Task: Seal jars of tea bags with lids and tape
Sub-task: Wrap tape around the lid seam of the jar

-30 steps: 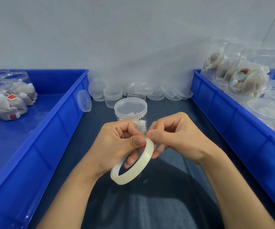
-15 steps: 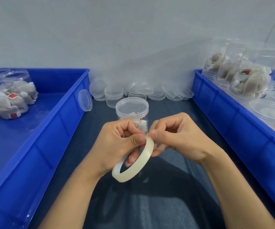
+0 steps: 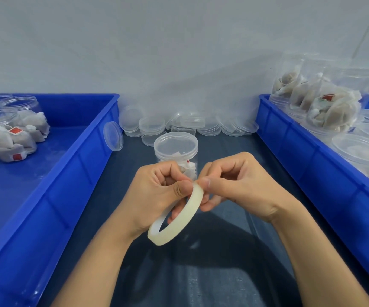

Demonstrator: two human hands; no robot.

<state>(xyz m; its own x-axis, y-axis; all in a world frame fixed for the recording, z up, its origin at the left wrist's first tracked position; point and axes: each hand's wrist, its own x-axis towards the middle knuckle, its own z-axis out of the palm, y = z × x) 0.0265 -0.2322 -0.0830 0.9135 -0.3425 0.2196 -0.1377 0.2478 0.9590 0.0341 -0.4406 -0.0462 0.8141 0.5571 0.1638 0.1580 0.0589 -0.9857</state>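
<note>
A whitish roll of clear tape (image 3: 176, 220) hangs between both hands above the dark table. My left hand (image 3: 157, 196) grips the roll, thumb on its outer face and fingers through the ring. My right hand (image 3: 236, 187) pinches the roll's top edge with thumb and forefinger. Just behind the hands stands a clear jar of tea bags (image 3: 175, 151) with its lid on, its lower part hidden by my fingers.
Loose clear lids (image 3: 185, 125) are piled at the back against the wall, one leaning (image 3: 113, 138) on the left blue bin (image 3: 72, 173). That bin holds jars of tea bags (image 3: 8, 131). The right blue bin (image 3: 307, 173) holds more jars (image 3: 329, 103).
The hands and tape stay in nearly the same pose; the fingers only shift slightly on the roll's top edge.
</note>
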